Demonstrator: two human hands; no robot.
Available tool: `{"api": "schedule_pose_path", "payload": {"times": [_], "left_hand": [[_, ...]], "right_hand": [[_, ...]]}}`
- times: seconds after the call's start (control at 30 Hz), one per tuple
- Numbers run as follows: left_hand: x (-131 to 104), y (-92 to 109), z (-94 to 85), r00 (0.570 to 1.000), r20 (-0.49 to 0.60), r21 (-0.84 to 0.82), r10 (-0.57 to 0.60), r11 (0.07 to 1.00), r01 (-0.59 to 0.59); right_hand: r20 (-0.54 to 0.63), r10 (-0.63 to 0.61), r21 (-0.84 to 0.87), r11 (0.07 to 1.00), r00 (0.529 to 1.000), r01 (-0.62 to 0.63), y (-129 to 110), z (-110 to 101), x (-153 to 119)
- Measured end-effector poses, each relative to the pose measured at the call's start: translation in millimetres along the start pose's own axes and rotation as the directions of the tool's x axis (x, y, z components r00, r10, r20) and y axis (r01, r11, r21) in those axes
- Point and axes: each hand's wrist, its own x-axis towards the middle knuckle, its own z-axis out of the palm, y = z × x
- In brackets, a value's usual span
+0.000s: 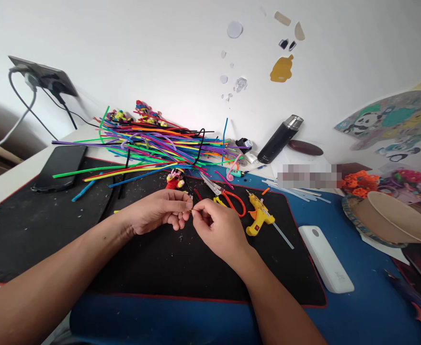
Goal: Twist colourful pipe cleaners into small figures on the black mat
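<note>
Over the black mat [167, 268], my left hand [163, 209] and my right hand [217, 227] meet fingertip to fingertip. Both are closed in a pinch, and a tiny thin piece between them is too small to name. Just beyond my left hand lies a small pipe-cleaner figure [174, 181] in red, yellow and black, partly hidden by my fingers. Scissors [235, 201] with red and yellow handles rest past my right hand. To their right is a yellow glue gun [258, 215] with a clear glue stick in its back.
Behind my hands spreads a heap of coloured pipe cleaners [153, 143]. A dark phone [60, 167] lies at the left. At the right are a black flask [280, 139], a white power bank [325, 258] and a bowl [397, 220]. A wall socket [43, 76] holds plugged-in cables.
</note>
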Motion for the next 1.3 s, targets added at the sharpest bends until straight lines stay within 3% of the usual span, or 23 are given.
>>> {"api": "schedule_pose_path", "payload": {"times": [0.37, 1.3], "left_hand": [[-0.6, -1.5, -1.8, 1.0, 0.024, -0.05, 0.015, 0.999, -0.014], [-1.5, -1.7, -0.5, 0.998, 0.05, -0.114, 0.027, 0.993, -0.021]], "right_hand": [[-0.003, 0.048, 0.096, 0.994, 0.999, -0.047, -1.7, -0.7, -0.1], [0.015, 0.104, 0.136, 0.985, 0.995, -0.105, -3.4, -3.3, 0.3]]}}
